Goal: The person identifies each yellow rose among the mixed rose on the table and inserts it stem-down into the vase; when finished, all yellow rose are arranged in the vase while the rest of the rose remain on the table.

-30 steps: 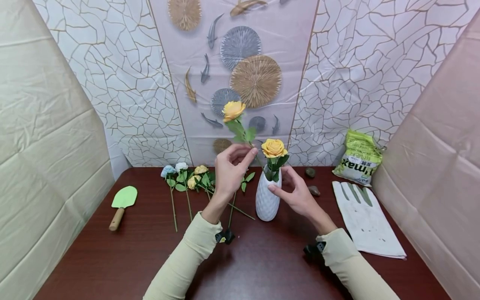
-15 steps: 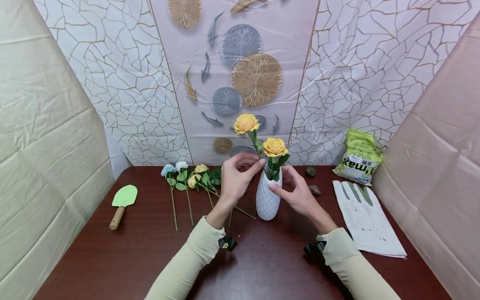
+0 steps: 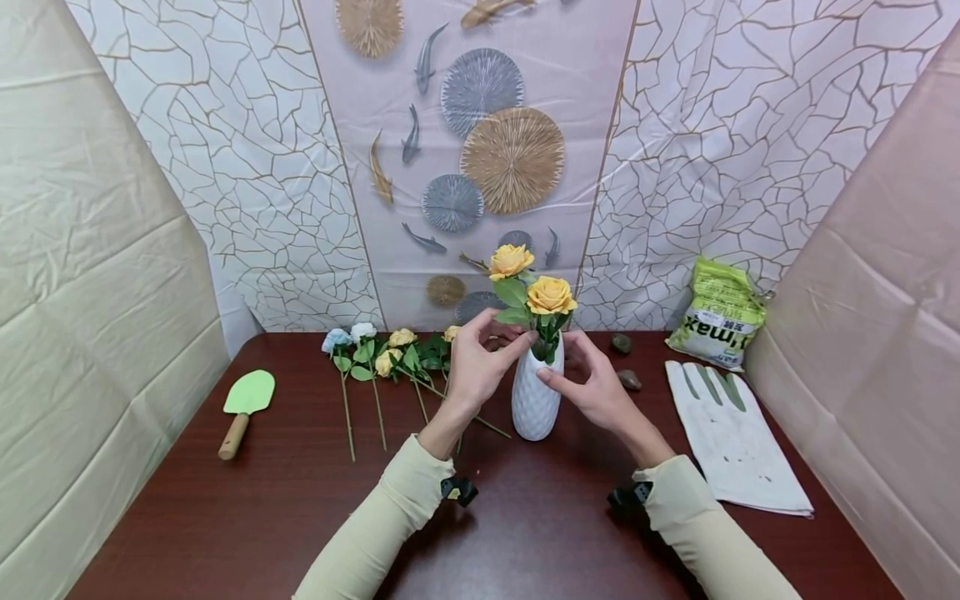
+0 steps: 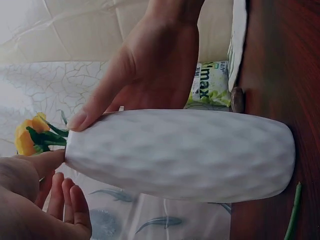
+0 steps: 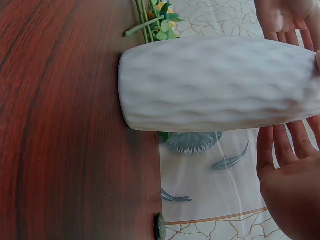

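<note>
A white dimpled vase stands upright on the dark table, a yellow rose in its mouth. Beside that bloom is a second yellow rose, its lower stem reaching the vase mouth. My left hand pinches the second rose's stem at the rim, thumb and forefinger together in the left wrist view. From the right, my right hand holds the vase near its top, thumb on the front and fingers behind. The stem ends inside the vase are hidden.
Several loose roses, blue, white and yellow, lie left of the vase. A green trowel lies farther left. To the right are stones, a white glove and a green bag.
My left hand has carried the second yellow rose down and to the right, from above the vase to its mouth. My right hand has stayed on the vase.
</note>
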Motion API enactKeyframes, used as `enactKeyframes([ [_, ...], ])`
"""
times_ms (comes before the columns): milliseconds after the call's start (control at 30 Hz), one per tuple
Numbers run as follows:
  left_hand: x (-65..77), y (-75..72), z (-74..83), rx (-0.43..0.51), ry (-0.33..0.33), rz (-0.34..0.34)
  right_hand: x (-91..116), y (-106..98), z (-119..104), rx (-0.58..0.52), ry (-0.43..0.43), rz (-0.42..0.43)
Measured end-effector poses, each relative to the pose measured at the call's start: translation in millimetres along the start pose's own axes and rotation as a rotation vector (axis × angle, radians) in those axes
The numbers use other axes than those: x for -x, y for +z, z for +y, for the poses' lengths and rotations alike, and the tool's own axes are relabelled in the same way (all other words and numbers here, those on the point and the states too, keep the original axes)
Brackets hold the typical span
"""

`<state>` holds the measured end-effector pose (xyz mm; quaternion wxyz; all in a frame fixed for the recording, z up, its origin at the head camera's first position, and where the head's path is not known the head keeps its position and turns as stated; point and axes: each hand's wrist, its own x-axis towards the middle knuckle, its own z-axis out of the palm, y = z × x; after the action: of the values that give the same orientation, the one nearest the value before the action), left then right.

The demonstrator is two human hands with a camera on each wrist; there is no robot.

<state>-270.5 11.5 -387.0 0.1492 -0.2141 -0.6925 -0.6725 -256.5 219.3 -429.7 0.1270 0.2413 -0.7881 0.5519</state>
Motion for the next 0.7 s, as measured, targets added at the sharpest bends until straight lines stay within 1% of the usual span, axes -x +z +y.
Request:
enactKeyframes([
  [167,-0.9,-7.3,1.9,0.013,0.002,-0.03,-0.1,1.0,-0.5,-0.003,-0.005,0.002],
  [200,-0.9,-9.8,2.1,0.013,0.004,-0.034,-0.2,1.2,-0.6,-0.002,-0.003,0.001],
  [267,1.0,-16.2,8.1,0.024,-0.005,-0.039,-0.8,1.6,-0.5,-0.001,-0.005,0.0],
  [300,1.4,-20.8,7.4,0.027,-0.004,-0.039,-1.0,2.0,-1.0,-0.002,-0.005,-0.001],
  [367,1.7,-31.9,3.9,0.03,0.005,-0.029,-1.5,2.4,-1.5,-0.003,-0.002,-0.002],
  [433,2.2,-45.6,-1.3,0.021,-0.005,-0.008,-1.7,2.7,-2.2,-0.003,0.0,-0.001],
  [500,1.4,-61.8,-15.0,-0.005,-0.008,0.021,-1.6,2.8,-2.6,-0.004,0.002,-0.001],
  [567,3.3,-78.4,-23.2,-0.053,-0.047,0.061,-1.1,2.2,-2.0,-0.003,0.0,0.001],
  [700,9.2,-109.9,-41.0,-0.193,-0.171,0.121,0.1,0.0,0.1,-0.006,-0.004,0.008],
])
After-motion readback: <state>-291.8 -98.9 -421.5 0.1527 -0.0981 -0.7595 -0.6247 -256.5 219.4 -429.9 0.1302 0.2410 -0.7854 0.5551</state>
